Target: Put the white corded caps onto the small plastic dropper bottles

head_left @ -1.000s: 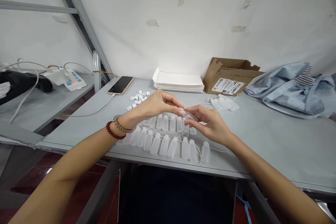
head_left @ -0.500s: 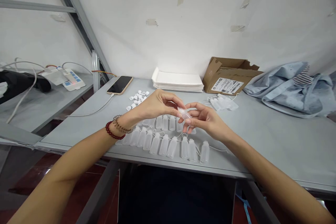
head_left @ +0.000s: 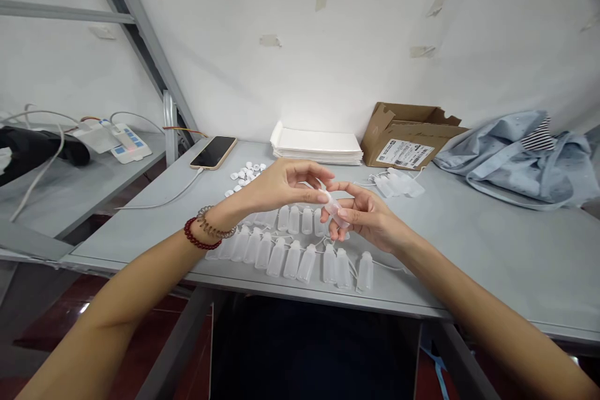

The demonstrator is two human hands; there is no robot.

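A small translucent plastic bottle (head_left: 336,209) is held tilted above the table, its top toward the upper left. My right hand (head_left: 370,215) grips its body between thumb and fingers. At the bottle's top end, the thumb and fingers of my left hand (head_left: 285,186) close round the neck; whether a cap sits there is hidden by the fingers. Below both hands, similar bottles lie in two rows, with a front-row bottle (head_left: 292,259) and a back-row bottle (head_left: 307,220) among them. Thin white cords run between them. Several white caps (head_left: 250,170) lie beyond my left wrist.
A phone (head_left: 214,153) on a charging cable lies at the back left. Along the wall stand a stack of white sheets or envelopes (head_left: 317,142) and an open cardboard box (head_left: 407,137). More bottles (head_left: 398,183) lie before the box; a light-blue cloth (head_left: 510,156) is at right.
The bottle has tipped a little more upright, showing more of its body. My left fingers have shifted slightly at its top, with the index finger lifted higher.
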